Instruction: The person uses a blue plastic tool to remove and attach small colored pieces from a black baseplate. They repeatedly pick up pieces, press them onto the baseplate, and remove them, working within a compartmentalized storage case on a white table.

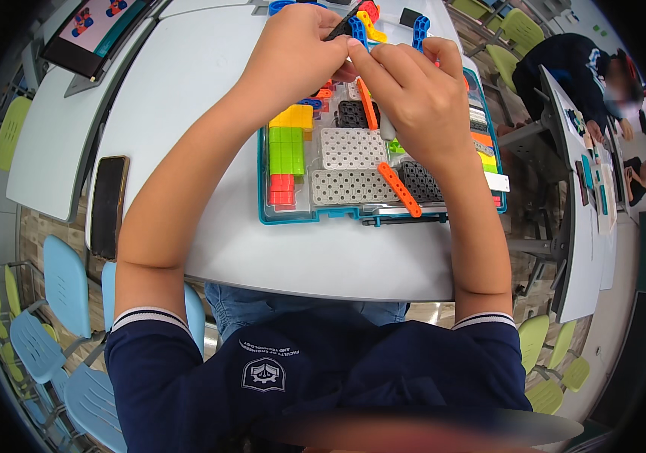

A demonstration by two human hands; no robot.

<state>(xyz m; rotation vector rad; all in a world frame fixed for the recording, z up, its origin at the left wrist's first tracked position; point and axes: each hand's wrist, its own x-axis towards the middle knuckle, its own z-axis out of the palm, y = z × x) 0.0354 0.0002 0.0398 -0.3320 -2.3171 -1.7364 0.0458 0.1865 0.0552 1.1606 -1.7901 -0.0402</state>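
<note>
At the far edge of the kit, my left hand [300, 57] is closed on a black beam [342, 29] of a plastic building-block model. Blue beams [420, 32], a yellow angled piece [372, 26] and a red round part [369, 10] are by it; which of them are joined is partly hidden. My right hand [421, 98] is closed beside it, its fingertips touching near the black beam. A grey rounded handle [387, 128] shows below the right palm, seemingly held in it; its other end is hidden. Underneath lies the kit tray [304, 215] with its teal rim.
Perforated grey plates [353, 147], green blocks [286, 151] and orange beams [399, 189] fill the tray. A phone [109, 208] lies at the white table's left edge. A screen [96, 34] stands at far left. Another person [572, 75] leans over a table at right.
</note>
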